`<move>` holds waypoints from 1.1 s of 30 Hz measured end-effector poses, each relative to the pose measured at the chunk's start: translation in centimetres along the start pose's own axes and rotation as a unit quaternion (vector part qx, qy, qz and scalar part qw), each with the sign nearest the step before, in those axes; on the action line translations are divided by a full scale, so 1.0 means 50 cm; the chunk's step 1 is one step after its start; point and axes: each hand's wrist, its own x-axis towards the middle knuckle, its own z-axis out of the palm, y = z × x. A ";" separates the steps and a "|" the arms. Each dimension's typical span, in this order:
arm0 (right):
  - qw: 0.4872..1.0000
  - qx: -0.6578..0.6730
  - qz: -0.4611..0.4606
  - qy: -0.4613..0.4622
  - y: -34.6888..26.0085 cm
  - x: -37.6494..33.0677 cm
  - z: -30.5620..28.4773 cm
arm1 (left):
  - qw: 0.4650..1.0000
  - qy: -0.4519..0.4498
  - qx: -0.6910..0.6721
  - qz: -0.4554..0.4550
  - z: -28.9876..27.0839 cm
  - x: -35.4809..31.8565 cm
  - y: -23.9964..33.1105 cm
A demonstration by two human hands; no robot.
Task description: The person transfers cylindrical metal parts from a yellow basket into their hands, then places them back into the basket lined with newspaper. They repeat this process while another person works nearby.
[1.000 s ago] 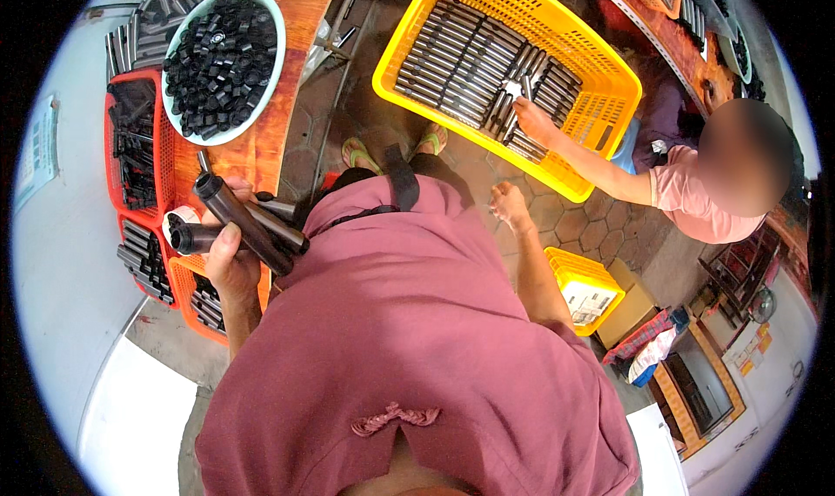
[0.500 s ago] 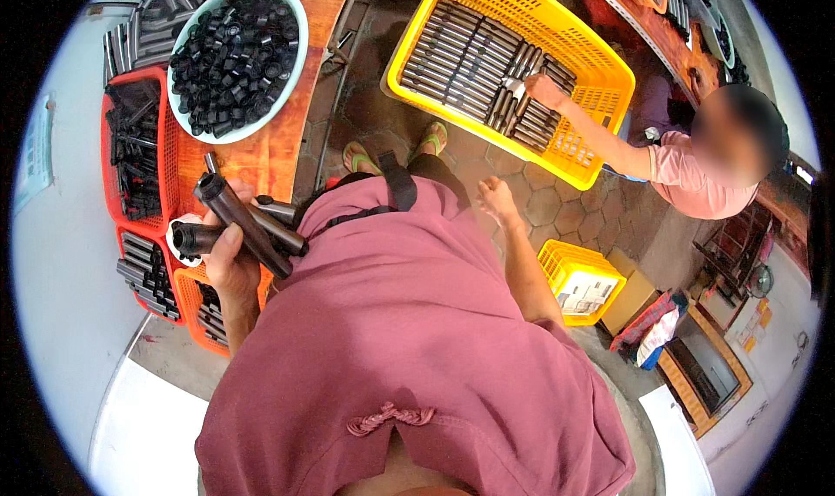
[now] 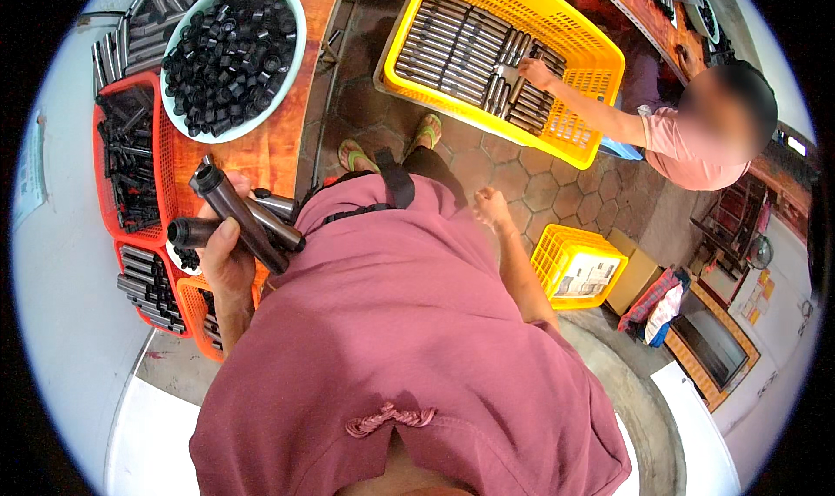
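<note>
My left hand (image 3: 228, 257) is wrapped round several dark tubes (image 3: 239, 209) with ringed, threaded-looking ends. They point different ways, and their lower ends rest against or close to my shirt. Part of the bundle hides some of my fingers. My right hand (image 3: 491, 207) hangs beside my body over the tiled floor, its fingers loosely curled, with nothing visible in it. Ahead of it, a large yellow crate (image 3: 584, 148) holds rows of similar dark and shiny tubes (image 3: 457, 48). A co-worker's hand (image 3: 537, 72) reaches into these rows.
On the wooden table (image 3: 287, 148) at left stands a pale green basin (image 3: 302, 52) of small black caps. Red baskets (image 3: 165, 161) of black parts and tubes and an orange basket (image 3: 184, 296) stand nearby. A smaller yellow crate (image 3: 546, 261) sits at right. The co-worker (image 3: 696, 144) leans in.
My left hand, still gripping the tubes, has shifted slightly. The view has moved a little, so the large crate appears higher and farther left. The co-worker's hand stays over the tubes.
</note>
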 end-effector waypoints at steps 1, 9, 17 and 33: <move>1.000 0.002 0.000 0.000 -0.006 -0.004 0.003 | 1.000 0.001 -0.002 -0.001 -0.002 -0.001 0.001; 1.000 -0.023 -0.007 0.004 -0.092 -0.039 0.005 | 1.000 0.005 0.007 -0.007 -0.005 -0.005 0.008; 0.999 -0.033 0.001 0.001 -0.069 -0.018 0.010 | 1.000 0.007 -0.001 -0.011 -0.016 -0.004 0.002; 1.000 -0.017 0.013 -0.002 -0.048 -0.014 0.016 | 1.000 0.009 -0.005 -0.019 -0.010 -0.002 -0.005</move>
